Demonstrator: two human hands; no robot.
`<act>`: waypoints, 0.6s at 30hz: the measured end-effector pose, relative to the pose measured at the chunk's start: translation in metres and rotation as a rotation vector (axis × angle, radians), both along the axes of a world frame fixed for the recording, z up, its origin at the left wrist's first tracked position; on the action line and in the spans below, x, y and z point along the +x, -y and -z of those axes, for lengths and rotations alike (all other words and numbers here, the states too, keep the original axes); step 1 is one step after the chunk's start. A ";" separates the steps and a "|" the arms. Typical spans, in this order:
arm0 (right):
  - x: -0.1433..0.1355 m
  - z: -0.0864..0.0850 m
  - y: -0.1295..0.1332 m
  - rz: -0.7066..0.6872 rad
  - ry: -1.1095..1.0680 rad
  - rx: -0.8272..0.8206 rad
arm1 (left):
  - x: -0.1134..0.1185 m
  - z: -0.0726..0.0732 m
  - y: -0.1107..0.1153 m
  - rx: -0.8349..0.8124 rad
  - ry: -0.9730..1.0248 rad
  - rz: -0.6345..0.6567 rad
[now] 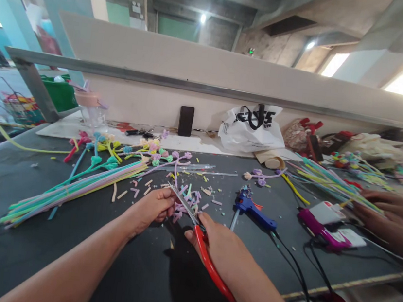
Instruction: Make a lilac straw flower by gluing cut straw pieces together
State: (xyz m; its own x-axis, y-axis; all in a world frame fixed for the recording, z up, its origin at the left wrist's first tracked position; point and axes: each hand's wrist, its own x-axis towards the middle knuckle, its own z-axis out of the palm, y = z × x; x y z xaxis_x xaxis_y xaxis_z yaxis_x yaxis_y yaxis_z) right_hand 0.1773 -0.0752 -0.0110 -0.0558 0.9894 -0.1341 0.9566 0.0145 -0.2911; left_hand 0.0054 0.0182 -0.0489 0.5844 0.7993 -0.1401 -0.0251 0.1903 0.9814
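Right hand: we see the right hand (221, 244) grasping red-handled scissors (199, 236), fingers wrapped around the grips.
Left hand: left hand (154, 208) clenched in a pinch, seemingly on the near end of a lilac chenille stem (175, 173); we can't make out the fingertips fully.
Stem: just to the far side of the left fingers, long axis near-to-far; left hand nearer.
Blades: run diagonally from near right to far left, tips just beside the left fingertips, crossing the stem's line; we can't tell if parted.
Under blades: short lilac chenille pieces (188, 203) on the black tabletop (127, 279).
Right side: blue glue gun (257, 214); farther right, another person's hand (384, 215).
Left side: pastel chenille bundle (72, 190).
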 end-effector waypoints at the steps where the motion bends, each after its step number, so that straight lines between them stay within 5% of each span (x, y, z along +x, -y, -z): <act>1: 0.000 0.000 0.000 0.003 0.006 -0.001 | 0.000 0.000 0.000 0.000 0.003 0.005; 18: 0.000 0.004 -0.001 0.022 -0.025 0.001 | 0.000 0.004 0.000 -0.002 0.023 0.019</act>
